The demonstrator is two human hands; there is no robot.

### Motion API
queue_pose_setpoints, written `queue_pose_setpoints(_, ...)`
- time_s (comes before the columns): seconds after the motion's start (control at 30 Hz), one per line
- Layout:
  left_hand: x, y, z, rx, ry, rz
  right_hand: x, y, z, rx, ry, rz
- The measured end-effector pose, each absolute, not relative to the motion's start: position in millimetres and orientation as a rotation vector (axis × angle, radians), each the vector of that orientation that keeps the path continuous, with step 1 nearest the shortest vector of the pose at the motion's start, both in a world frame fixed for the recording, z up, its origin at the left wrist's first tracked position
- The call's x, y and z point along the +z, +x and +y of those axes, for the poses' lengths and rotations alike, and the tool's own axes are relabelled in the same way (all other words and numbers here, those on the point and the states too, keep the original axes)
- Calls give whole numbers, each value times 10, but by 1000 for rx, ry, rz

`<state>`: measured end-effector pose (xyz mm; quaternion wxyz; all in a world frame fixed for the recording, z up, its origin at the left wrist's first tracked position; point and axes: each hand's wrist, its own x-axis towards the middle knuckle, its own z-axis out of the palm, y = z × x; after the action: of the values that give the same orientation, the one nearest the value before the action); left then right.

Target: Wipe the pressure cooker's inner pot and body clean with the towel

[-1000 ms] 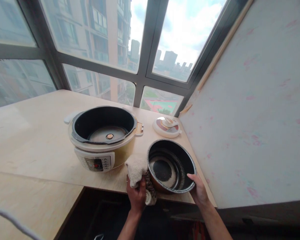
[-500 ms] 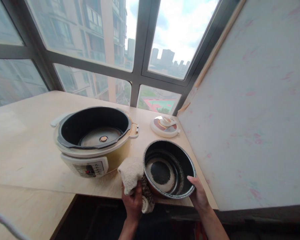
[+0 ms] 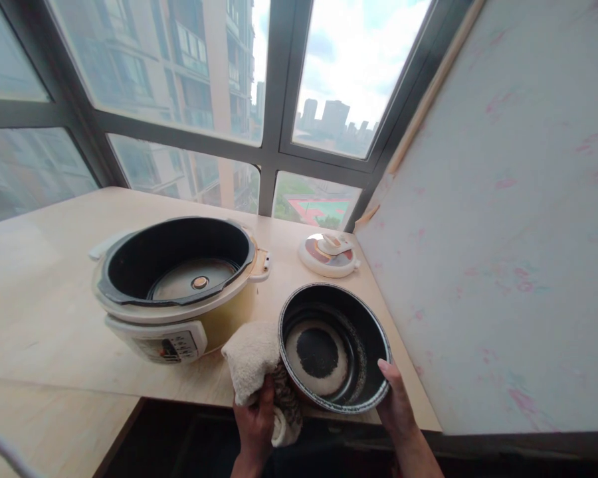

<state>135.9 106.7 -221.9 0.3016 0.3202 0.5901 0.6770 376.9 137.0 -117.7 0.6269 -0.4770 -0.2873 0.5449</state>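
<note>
Tilted toward me near the counter's front edge is a dark inner pot (image 3: 351,332), its bottom marked by a pale worn ring. My right hand (image 3: 398,405) grips its right rim, with the thumb over the edge and the other fingers hidden behind the wall. My left hand (image 3: 254,418) is closed on a bunched cream towel (image 3: 252,355) with a dark patterned part, held against or right beside the pot's left side; contact is hard to make out. Left of the towel stands the open pressure cooker body (image 3: 224,322), with a round metal piece at the centre of its floor.
The cooker's white lid (image 3: 329,255) lies behind the inner pot, by the patterned wall (image 3: 503,265). Windows rise behind the pale counter (image 3: 40,279). A white cord (image 3: 4,451) shows at the lower left, and the counter's front edge drops to a dark space.
The view has shifted slightly, so the cooker and towel sit a little farther left and lower. Both hands keep their holds on the towel and the inner pot.
</note>
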Motion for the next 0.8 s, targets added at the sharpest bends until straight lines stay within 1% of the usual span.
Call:
queue_pose_setpoints(0.13, -2257, 1342, 1063, 1794, 826, 1579, -1250, 3744, 1373, 1207, -1103, -600)
queue_pose_setpoints(0.33, -2042, 1385, 1083, 1838, 795, 1591, -1266, 3626, 1377, 1145, -1090, -495)
queue_pose_setpoints(0.5, -1952, 1372, 1055, 1817, 854, 1550, -1231, 3544, 1395, 1079, -1061, -510)
queue_pose_setpoints(0.8, -1921, 1394, 1060, 1830, 834, 1565, -1248, 3571, 1405, 1063, -1089, -530)
